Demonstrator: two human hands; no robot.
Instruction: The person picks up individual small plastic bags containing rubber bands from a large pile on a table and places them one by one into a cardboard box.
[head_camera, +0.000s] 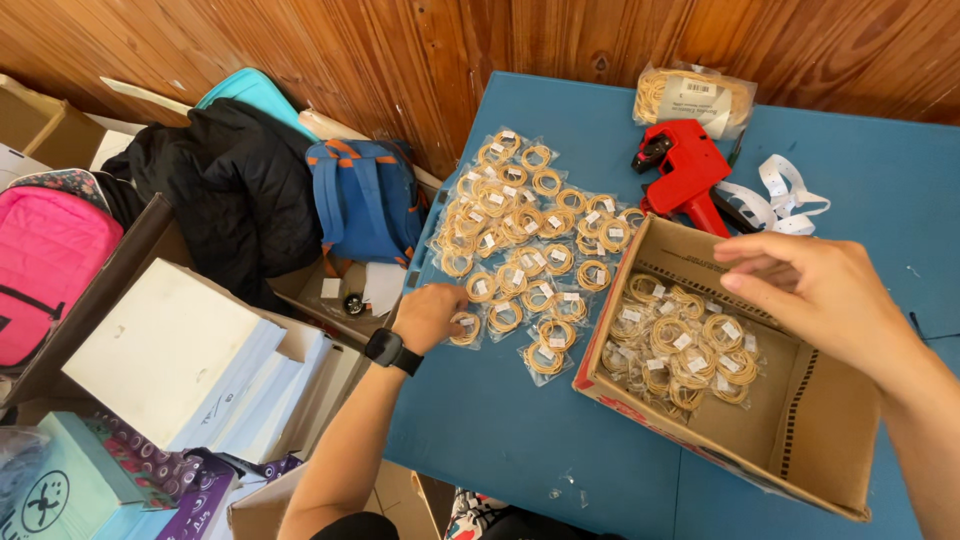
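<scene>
Item: your left hand (428, 315), smartwatch (392, 351) at the wrist. Fingers curled down onto one small clear packet of rubber bands (466, 328) at the near left corner of the spread; the packet lies directly under and just right of the fingertips. Whether the fingers have pinched it or only press on it cannot be told, since they cover its left edge.

Item: your right hand (815, 288). Held loosely open, fingers spread and pointing left, nothing in it. It hovers above the far right part of the cardboard box (820, 430).

Item: box contents. A heap of the same packets (680, 345) sits below and left of your right hand, against the box's left wall.

Item: loose spread of packets (520, 230) on the blue surface (500, 430). It runs away from your left hand, up and to the right, its long axis slanting toward the far side. Your left hand is much the nearer to it; your right hand is separated from it by the box wall.

Item: red label gun (685, 165), beyond the box, ahead of and left of your right hand, with white label strip (785, 195) beside it.

Item: large bag of rubber bands (695, 98), farthest out, beyond the gun.
</scene>
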